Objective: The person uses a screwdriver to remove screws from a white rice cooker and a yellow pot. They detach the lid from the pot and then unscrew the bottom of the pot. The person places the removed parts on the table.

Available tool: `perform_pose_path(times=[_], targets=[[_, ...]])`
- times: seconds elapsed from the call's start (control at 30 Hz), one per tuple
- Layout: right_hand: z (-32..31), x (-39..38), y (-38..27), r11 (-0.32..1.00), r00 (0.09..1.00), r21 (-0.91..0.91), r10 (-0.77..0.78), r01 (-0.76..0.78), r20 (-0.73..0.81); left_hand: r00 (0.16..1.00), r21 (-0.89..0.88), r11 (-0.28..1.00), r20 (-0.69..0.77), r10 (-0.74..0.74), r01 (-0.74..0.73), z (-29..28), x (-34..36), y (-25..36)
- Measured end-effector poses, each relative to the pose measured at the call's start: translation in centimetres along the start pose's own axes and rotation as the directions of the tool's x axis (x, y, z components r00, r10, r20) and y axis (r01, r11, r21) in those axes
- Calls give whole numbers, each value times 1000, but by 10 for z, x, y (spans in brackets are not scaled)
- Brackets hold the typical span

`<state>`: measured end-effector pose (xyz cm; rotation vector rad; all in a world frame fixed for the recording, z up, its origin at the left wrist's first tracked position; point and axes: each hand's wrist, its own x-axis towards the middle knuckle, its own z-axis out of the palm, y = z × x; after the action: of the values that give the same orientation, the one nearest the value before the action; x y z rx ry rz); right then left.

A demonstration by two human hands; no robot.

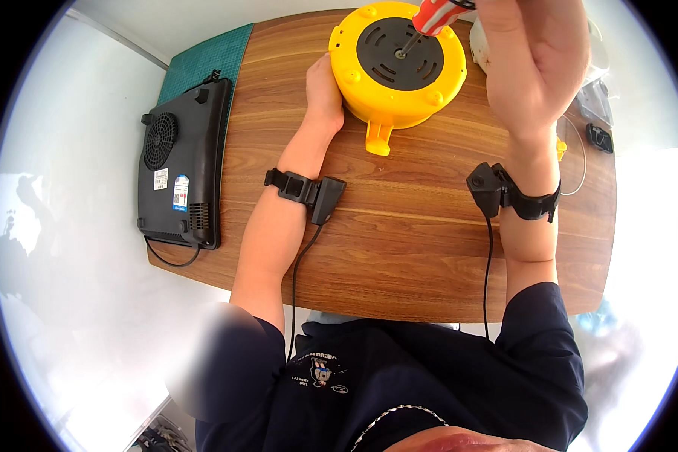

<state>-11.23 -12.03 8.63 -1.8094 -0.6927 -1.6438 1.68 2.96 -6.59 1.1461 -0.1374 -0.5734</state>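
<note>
A round yellow plastic housing [346,90] lies on the table at the far side, its black slotted disc [373,56] facing up and a yellow tab sticking out toward me. My left hand [325,90] is closed against the housing's left side, with the fingertips hidden behind its wall. A screwdriver [435,16] with a red and white handle slants down, its tip at the screw hole in the middle of the disc. My right hand [539,64] is raised around the handle's upper end; its fingers are partly cut off by the top edge of the view.
To the left, a black appliance [181,166] with a round fan grille rests partly on a green cutting mat [207,64]. Behind my right hand is a white object [477,45], with a small black part [600,138] near the wooden table's [407,241] right edge. Cables hang from both wrist straps.
</note>
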Motion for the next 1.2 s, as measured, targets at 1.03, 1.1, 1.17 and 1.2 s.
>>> perform_pose_path(times=[1.03,1.1,1.17,1.2], targets=[[-26,11,-12,978,978,-201,-11,55,211,999,-1,1000,30,11,-11,4,3,0],[-9,1,-7,999,996,-25,35,-34,78,1000,5,1000,25,13,-13,1,2,-1],[4,1,-12,994,995,39,101,-101,-9,1000,9,1000,13,9,-9,0,1,0],[5,6,-24,991,992,-16,129,-129,-2,1000,7,1000,14,7,-7,0,1,0]])
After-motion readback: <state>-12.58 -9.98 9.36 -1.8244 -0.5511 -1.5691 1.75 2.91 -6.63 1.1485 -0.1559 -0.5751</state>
